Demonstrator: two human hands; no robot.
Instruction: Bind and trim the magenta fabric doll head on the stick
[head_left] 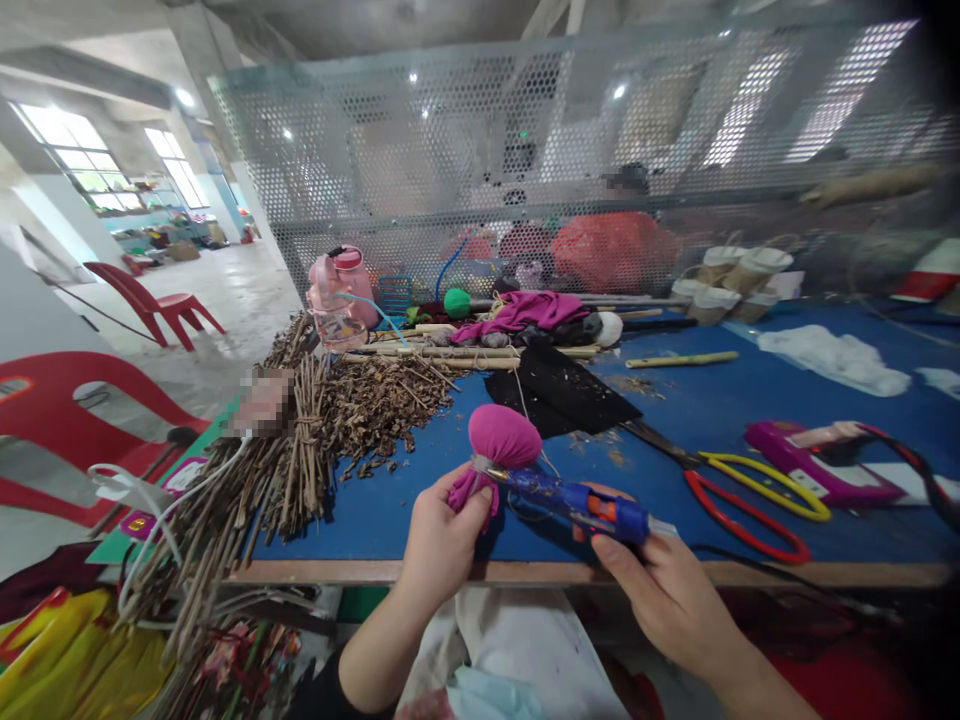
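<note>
My left hand (448, 535) pinches the gathered tail of a magenta fabric ball (504, 434) just above the table's front edge. The ball is round and stuffed, and its neck is drawn tight below the bulge. In my right hand (660, 585) is a blue hot glue gun (574, 500) with an orange part on its side. Its nozzle points left and meets the neck of the ball; whether glue is coming out cannot be made out. A black cloth (562, 390) lies behind the ball. Scissors (750, 500) with one red and one yellow handle rest to the right.
Bundled dry twigs (300, 450) and crumbled brown leaves (390, 400) cover the table's left side. A pink water jug (341, 295) stands behind them. At the right are a purple power strip (825, 465) and white stuffing (832, 358). A perforated metal screen (450, 150) closes off the back.
</note>
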